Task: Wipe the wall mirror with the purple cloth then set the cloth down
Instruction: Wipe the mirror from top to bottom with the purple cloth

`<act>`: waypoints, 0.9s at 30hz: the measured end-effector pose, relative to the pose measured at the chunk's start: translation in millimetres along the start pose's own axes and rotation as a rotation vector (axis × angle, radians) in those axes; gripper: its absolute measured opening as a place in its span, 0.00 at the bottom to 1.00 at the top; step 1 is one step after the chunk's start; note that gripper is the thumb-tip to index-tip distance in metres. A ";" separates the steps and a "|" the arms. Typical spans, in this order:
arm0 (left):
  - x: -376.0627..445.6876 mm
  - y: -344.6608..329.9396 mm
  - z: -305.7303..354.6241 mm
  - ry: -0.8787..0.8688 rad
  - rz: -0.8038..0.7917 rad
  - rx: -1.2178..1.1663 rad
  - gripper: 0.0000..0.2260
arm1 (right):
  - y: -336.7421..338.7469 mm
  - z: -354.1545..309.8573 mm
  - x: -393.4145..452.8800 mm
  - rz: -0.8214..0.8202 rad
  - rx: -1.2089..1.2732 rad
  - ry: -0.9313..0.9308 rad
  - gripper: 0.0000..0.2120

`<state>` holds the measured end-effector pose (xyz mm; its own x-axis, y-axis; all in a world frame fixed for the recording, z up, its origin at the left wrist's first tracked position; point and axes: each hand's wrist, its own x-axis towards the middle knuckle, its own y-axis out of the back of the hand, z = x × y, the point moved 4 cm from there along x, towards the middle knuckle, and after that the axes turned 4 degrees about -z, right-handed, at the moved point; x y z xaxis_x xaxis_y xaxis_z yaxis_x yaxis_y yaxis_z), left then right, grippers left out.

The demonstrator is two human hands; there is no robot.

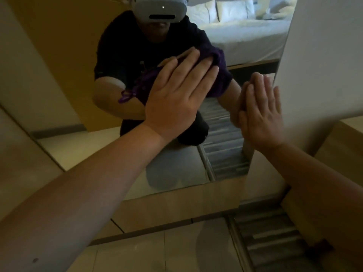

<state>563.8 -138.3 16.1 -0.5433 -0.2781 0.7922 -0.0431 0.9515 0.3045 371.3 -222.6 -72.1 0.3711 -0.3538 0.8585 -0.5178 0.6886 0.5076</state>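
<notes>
The wall mirror [82,79] fills the middle of the head view, tall and frameless, reaching nearly to the floor. My left hand [176,99] lies flat on the glass and presses the purple cloth [218,75] against it. The cloth bunches out above and to the right of my fingers, and a frayed end hangs at the lower left. My right hand [261,116] rests flat and bare on the mirror near its right edge, fingers together. The glass reflects a person in a dark shirt and a white headset.
A pale wall [322,55] juts out just right of the mirror. A wooden base panel [176,205] runs below the glass. The floor has beige tiles [157,252] and a grey striped strip [265,232]. A white bed [245,30] shows in the reflection.
</notes>
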 end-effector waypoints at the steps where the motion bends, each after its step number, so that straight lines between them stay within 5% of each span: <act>1: -8.6 -4.8 8.7 -0.024 -0.023 -0.020 0.15 | -1.5 1.5 -0.2 0.026 0.003 0.015 0.27; 12: -159.9 -61.0 117.0 -0.322 -0.301 -0.147 0.17 | -6.2 3.2 0.7 0.051 -0.002 0.019 0.29; 19: -259.6 -80.1 158.6 -0.564 -0.709 -0.221 0.21 | -4.6 1.0 1.0 0.078 -0.001 0.014 0.27; 22: -253.2 -73.7 161.6 -0.475 -0.768 -0.346 0.23 | -4.4 0.1 1.4 0.074 -0.013 0.018 0.27; 27: -195.0 -54.8 144.9 -0.102 -0.597 -0.564 0.22 | 3.4 -1.6 2.0 0.025 -0.014 -0.003 0.27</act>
<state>550.7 -117.2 -231.7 -0.6364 -0.6772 0.3694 0.0636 0.4313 0.9000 371.6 -219.9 -68.7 0.3553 -0.3383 0.8714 -0.5159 0.7064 0.4846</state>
